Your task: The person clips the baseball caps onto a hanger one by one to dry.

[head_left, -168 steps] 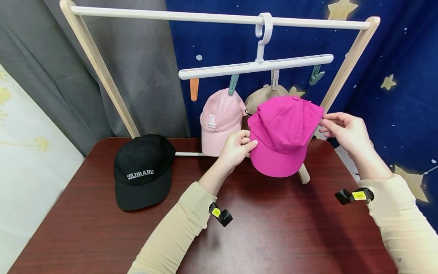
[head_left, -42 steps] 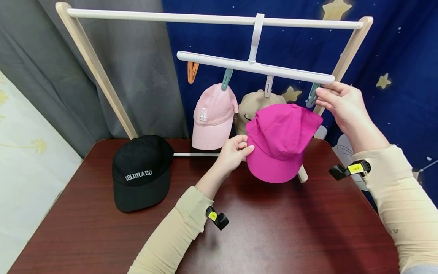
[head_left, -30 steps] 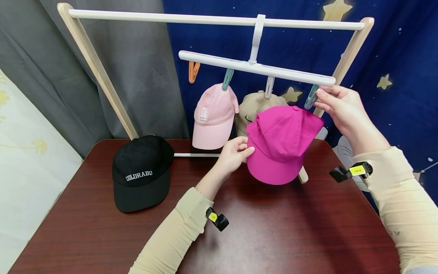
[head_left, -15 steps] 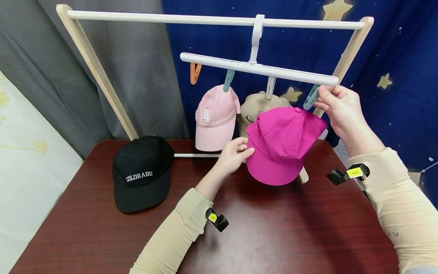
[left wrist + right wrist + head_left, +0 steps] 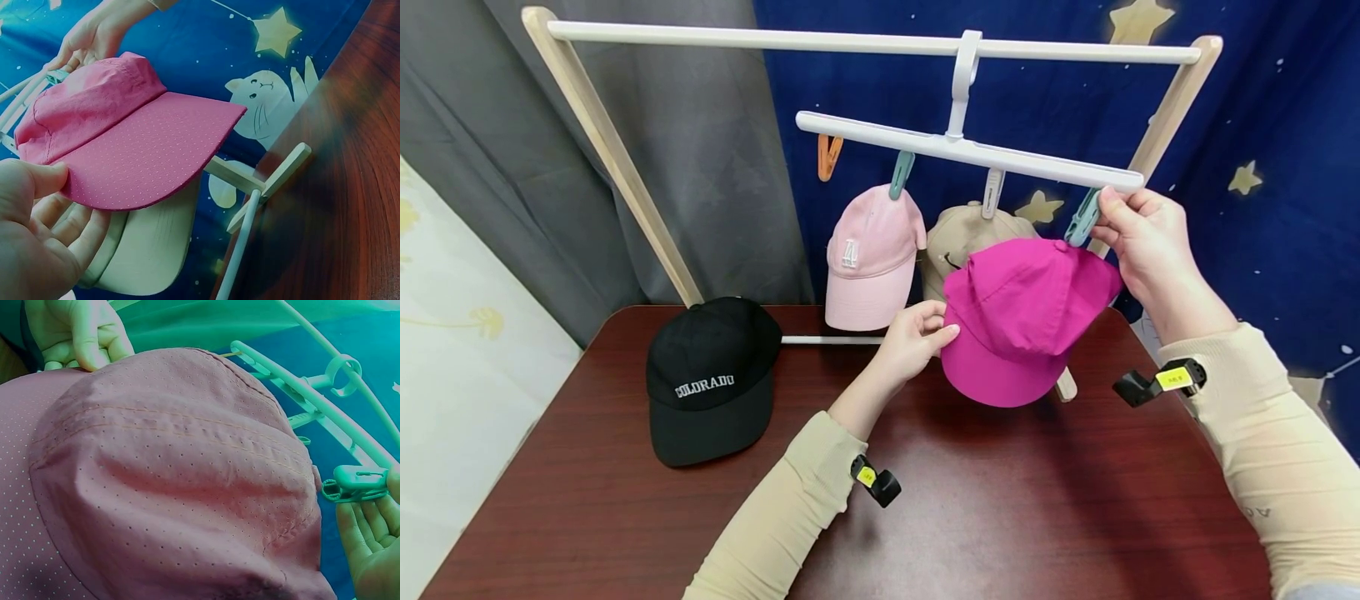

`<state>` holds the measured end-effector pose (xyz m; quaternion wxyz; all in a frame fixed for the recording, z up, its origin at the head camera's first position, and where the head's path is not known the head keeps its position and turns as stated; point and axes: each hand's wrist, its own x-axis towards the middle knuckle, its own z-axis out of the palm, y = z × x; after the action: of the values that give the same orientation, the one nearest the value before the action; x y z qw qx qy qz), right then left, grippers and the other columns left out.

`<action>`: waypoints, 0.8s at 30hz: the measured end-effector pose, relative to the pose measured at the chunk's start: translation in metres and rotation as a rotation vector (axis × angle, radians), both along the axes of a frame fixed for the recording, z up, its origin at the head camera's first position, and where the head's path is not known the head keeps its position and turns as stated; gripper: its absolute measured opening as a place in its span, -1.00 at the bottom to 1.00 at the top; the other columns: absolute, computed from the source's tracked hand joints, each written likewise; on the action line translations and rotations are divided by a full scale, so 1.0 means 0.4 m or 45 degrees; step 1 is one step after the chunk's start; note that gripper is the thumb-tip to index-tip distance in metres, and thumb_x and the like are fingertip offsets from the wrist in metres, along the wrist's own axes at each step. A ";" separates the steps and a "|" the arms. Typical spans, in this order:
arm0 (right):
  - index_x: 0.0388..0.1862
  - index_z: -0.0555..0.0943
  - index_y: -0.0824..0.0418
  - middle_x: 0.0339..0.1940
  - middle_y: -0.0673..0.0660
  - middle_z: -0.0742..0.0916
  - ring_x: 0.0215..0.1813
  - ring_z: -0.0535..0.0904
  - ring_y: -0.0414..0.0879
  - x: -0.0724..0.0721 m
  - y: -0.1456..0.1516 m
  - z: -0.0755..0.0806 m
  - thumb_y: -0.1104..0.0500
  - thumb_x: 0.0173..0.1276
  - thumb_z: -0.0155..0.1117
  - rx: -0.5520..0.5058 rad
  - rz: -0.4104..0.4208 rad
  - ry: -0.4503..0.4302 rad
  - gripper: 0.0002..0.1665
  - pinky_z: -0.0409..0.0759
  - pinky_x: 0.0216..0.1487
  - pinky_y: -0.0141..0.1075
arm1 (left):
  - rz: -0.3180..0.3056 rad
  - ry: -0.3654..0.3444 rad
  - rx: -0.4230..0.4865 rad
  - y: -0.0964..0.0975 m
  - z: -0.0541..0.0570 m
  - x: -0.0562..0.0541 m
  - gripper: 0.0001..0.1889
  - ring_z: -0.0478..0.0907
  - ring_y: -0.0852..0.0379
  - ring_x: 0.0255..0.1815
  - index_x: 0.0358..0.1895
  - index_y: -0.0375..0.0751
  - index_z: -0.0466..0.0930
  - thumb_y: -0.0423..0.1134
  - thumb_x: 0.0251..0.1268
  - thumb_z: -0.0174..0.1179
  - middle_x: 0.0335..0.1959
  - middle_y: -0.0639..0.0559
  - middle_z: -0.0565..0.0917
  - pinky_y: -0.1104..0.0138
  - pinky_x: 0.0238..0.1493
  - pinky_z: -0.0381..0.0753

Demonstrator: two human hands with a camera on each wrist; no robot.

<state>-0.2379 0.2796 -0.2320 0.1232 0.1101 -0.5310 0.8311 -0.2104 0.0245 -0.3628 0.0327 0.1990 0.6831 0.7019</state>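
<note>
My left hand (image 5: 916,337) pinches the left edge of a magenta baseball cap (image 5: 1018,312), thumb on top of the brim in the left wrist view. The cap is held in the air, brim toward me. With my right hand (image 5: 1153,246) I pinch a teal clothespin (image 5: 1082,218) at the right end of a white clip hanger (image 5: 910,140). The clothespin's lower end is at the cap's crown. In the right wrist view the clothespin (image 5: 356,482) is beside the crown; whether it grips the fabric I cannot tell.
A pink cap (image 5: 874,267) and a beige cap (image 5: 970,237) hang from the hanger's middle clips. An orange clip (image 5: 828,158) holds nothing. The hanger hooks over a rack's white rail (image 5: 737,38). A black cap (image 5: 711,379) sits on the brown table (image 5: 970,508).
My right hand has gone from the magenta cap's edge up to the teal clothespin, then pulled it slightly down to the crown. The hanger now tilts down at the right. My left hand keeps its hold.
</note>
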 end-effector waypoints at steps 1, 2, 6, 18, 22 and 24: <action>-0.32 0.62 0.40 -0.50 0.16 0.66 -0.52 0.59 -0.13 -0.001 0.000 0.001 0.33 0.23 0.33 0.001 -0.005 -0.001 -0.89 0.62 -0.40 -0.40 | -0.004 0.002 0.003 0.000 -0.001 -0.001 -0.82 0.58 0.19 -0.51 -0.07 -0.50 0.50 -0.55 0.29 0.12 -0.35 -0.27 0.68 0.26 -0.40 0.65; -0.33 0.62 0.39 -0.51 0.16 0.65 -0.53 0.59 -0.13 -0.002 -0.001 0.001 0.32 0.22 0.33 0.004 -0.013 -0.002 -0.88 0.62 -0.40 -0.40 | -0.007 0.005 0.005 0.001 -0.001 -0.002 -0.82 0.58 0.18 -0.52 -0.07 -0.50 0.50 -0.55 0.29 0.12 -0.35 -0.27 0.68 0.26 -0.40 0.65; -0.36 0.61 0.40 -0.52 0.15 0.62 -0.54 0.56 -0.12 -0.007 -0.003 0.003 0.32 0.21 0.35 -0.006 -0.047 -0.001 -0.87 0.61 -0.42 -0.40 | -0.020 0.021 0.011 0.000 -0.003 -0.004 -0.82 0.57 0.19 -0.53 -0.07 -0.50 0.49 -0.56 0.28 0.12 -0.36 -0.27 0.67 0.27 -0.41 0.64; -0.38 0.64 0.40 -0.49 0.15 0.63 -0.54 0.56 -0.12 -0.010 -0.003 0.002 0.32 0.19 0.36 0.006 -0.101 -0.021 -0.88 0.61 -0.43 -0.40 | -0.030 0.075 -0.024 0.003 -0.004 -0.011 -0.82 0.56 0.21 -0.51 -0.07 -0.50 0.50 -0.55 0.28 0.13 -0.33 -0.28 0.67 0.31 -0.41 0.62; -0.36 0.65 0.39 -0.48 0.15 0.65 -0.55 0.58 -0.12 -0.009 -0.001 0.002 0.31 0.18 0.37 0.018 -0.093 -0.033 -0.87 0.62 -0.42 -0.40 | -0.015 0.092 -0.052 0.005 -0.003 -0.013 -0.82 0.54 0.23 -0.50 -0.08 -0.48 0.50 -0.54 0.27 0.14 -0.32 -0.28 0.67 0.34 -0.42 0.60; -0.35 0.66 0.39 -0.48 0.15 0.65 -0.54 0.58 -0.12 -0.006 0.001 0.002 0.30 0.18 0.37 0.031 -0.089 -0.038 -0.86 0.62 -0.42 -0.40 | -0.003 0.101 -0.061 0.007 -0.002 -0.012 -0.81 0.53 0.24 -0.49 -0.07 -0.48 0.51 -0.53 0.27 0.15 -0.32 -0.27 0.67 0.38 -0.43 0.57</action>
<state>-0.2405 0.2801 -0.2313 0.1429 0.0806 -0.5463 0.8214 -0.2154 0.0274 -0.3637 0.0111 0.2265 0.7003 0.6769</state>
